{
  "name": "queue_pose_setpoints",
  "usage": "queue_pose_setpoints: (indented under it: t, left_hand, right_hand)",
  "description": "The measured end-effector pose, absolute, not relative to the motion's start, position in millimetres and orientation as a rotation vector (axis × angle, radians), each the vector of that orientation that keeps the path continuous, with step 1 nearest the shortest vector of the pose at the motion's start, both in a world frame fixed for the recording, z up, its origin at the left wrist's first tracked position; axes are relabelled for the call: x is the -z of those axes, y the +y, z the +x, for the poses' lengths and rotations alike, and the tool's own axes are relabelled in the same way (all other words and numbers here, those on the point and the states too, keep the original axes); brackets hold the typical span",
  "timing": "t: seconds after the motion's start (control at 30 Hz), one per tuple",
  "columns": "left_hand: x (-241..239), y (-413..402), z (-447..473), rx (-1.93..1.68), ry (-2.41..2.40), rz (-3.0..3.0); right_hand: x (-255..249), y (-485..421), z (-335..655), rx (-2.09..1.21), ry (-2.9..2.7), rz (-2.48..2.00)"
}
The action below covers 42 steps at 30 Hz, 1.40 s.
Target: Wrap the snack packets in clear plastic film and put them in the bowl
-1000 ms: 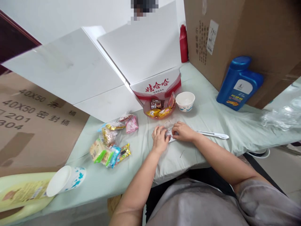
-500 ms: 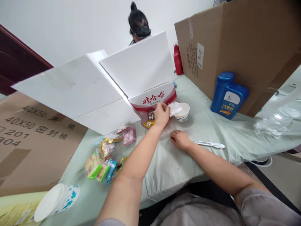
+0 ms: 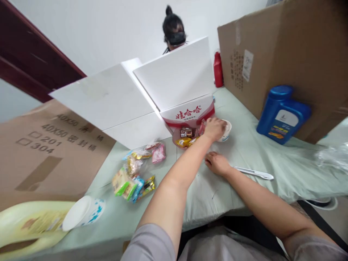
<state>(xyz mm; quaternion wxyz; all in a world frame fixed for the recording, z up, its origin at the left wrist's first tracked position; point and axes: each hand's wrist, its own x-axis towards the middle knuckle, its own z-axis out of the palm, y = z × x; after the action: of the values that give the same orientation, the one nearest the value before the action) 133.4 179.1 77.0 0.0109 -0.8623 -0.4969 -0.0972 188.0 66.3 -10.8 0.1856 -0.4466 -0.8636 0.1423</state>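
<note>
My left hand [image 3: 215, 129] reaches far forward and lies over the rim of a small white bowl [image 3: 227, 131] with blue marks; its fingers curl down into the bowl and what they hold is hidden. Just left of it stands a pink dish [image 3: 186, 137] of wrapped snacks. My right hand [image 3: 216, 163] rests knuckles-up on the pale green cloth [image 3: 244, 152], fingers curled under. A white utility knife [image 3: 254, 173] lies on the cloth just right of that hand.
A heap of snack packets [image 3: 134, 170] lies at left. White box flaps [image 3: 130, 101] with a red-lettered carton, a blue jug [image 3: 282, 114], a red bottle [image 3: 218, 70] and brown cartons [image 3: 288, 50] ring the table. A tipped cup [image 3: 83, 213] and yellow bottle [image 3: 29, 226] lie near left. Another person sits behind the box.
My left hand lifted a clear wrapper off the cloth, carried it forward, and now lies over the white bowl. My right hand stayed put on the cloth.
</note>
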Motion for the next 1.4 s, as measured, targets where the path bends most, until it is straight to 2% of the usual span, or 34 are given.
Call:
queue_pose_setpoints:
  t: [0.07,0.13,0.3,0.4,0.47,0.57,0.7,0.83,1.03,1.2,1.4]
  left_hand:
    - [-72.7,173.3,135.1,-0.019,-1.503,-2.83]
    - [-70.2,165.2,134.0,-0.083,-1.509,-2.863]
    - [-71.5,122.3,93.7,0.715,-1.428,-2.584]
    - [-62.3,90.5,34.4,0.934,-1.687,-2.238]
    - [-51.5,75.8,-12.7,0.904,-2.028,-1.904]
    - [-35.3,66.9,-75.3,0.66,-2.549,-1.467]
    - [-24.2,67.3,-117.2,0.6,-2.711,-1.446]
    - [-28.5,60.2,-116.5,0.627,-2.728,-1.51]
    - [-34.1,11.5,-72.2,0.708,-2.517,-2.107]
    - [-18.9,-15.7,-22.4,0.774,-1.722,-2.999]
    - [-0.4,-18.2,-7.4,1.0,-1.473,-2.757]
  right_hand:
    - [11.4,66.6,188.1,-0.398,-2.43,-1.265]
    - [11.4,66.4,189.1,-0.386,-2.434,-1.266]
    - [8.5,64.8,192.9,-0.378,-2.438,-1.253]
    - [6.5,65.1,191.5,-0.405,-2.441,-1.28]
    - [6.0,65.9,189.2,-0.421,-2.435,-1.301]
    - [6.6,67.2,186.4,-0.427,-2.415,-1.325]
    - [8.0,68.1,187.5,-0.43,-2.402,-1.329]
    - [7.6,67.6,190.8,-0.458,-2.382,-1.3]
    - [10.2,69.5,190.4,-0.511,-2.304,-1.309]
    - [17.4,75.5,190.3,-0.534,-2.142,-1.394]
    - [16.9,75.3,190.5,-0.53,-2.103,-1.411]
